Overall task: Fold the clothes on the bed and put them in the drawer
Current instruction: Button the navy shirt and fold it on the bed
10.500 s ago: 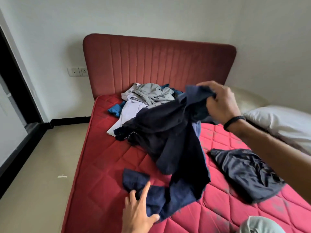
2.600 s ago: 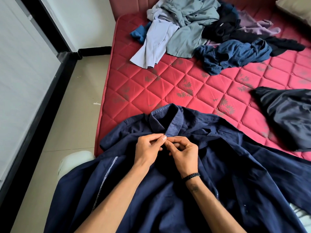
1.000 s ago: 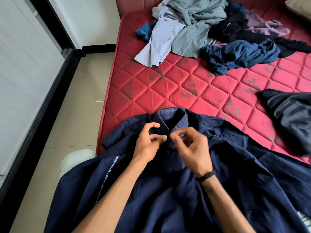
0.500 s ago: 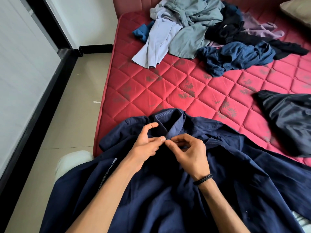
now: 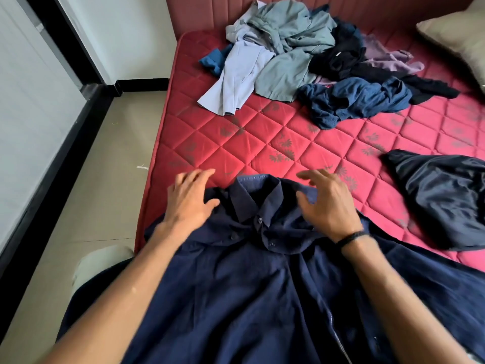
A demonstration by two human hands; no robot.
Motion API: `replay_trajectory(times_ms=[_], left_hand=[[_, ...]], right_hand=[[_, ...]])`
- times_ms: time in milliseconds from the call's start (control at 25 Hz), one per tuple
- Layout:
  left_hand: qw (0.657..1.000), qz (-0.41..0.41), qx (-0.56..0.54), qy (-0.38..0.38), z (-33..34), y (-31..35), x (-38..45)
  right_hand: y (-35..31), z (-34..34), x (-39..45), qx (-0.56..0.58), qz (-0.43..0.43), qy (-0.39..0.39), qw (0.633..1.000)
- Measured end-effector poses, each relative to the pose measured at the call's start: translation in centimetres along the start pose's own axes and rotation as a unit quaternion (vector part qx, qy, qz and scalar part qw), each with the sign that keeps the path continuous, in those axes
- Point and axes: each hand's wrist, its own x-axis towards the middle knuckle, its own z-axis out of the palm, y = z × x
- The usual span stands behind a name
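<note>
A navy button-up shirt (image 5: 249, 279) lies face up on the near part of the red quilted mattress (image 5: 262, 143), its collar pointing away from me and its top button fastened. My left hand (image 5: 190, 199) sits at the shirt's left shoulder with fingers spread and relaxed. At the right shoulder, my right hand (image 5: 328, 203), with a black wristband, hovers or rests with fingers loosely spread. Neither hand holds anything. A heap of unfolded clothes (image 5: 296, 56) lies near the headboard. No drawer is in view.
A dark shiny garment (image 5: 443, 198) lies at the right edge of the bed. A beige pillow (image 5: 459, 35) is at the far right corner. The tiled floor (image 5: 105, 179) runs along the bed's left side, beside a white wall panel with black trim.
Both hands have let go of the shirt's placket below the collar and moved apart to the two shoulders. The collar now lies closed and buttoned.
</note>
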Motion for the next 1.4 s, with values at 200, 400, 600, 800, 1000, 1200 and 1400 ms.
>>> replay_trajectory(times_ms=[200, 400, 600, 800, 1000, 1200, 1400], left_hand=[[0.991, -0.042, -0.125, -0.012, -1.9, -2.3, 4.3], [0.968, -0.014, -0.170, 0.185, -12.3, -0.9, 6.9], [0.906, 0.169, -0.037, 0.386, -32.7, 5.1, 9.6], [0.837, 0.184, 0.055, 0.512, -50.7, 12.3, 8.0], [0.757, 0.227, 0.101, 0.605, -61.5, 17.7, 2.1], [0.712, 0.262, 0.158, 0.632, -66.6, 20.6, -3.2], [0.699, 0.236, 0.182, 0.650, -68.9, 21.8, -6.9]], right_hand=[[5.4, -3.1, 5.4, -0.121, 0.036, -0.240, 0.963], [2.1, -11.5, 10.0, -0.066, 0.047, 0.002, 0.997], [-8.0, -27.8, 16.7, -0.118, -0.027, 0.290, 0.949], [-16.8, -43.4, 19.3, -0.228, -0.144, 0.407, 0.873], [-21.8, -54.3, 17.1, -0.305, -0.159, 0.439, 0.830], [-24.8, -61.1, 12.0, -0.288, -0.139, 0.517, 0.794], [-27.7, -63.6, 7.1, -0.306, -0.143, 0.536, 0.773]])
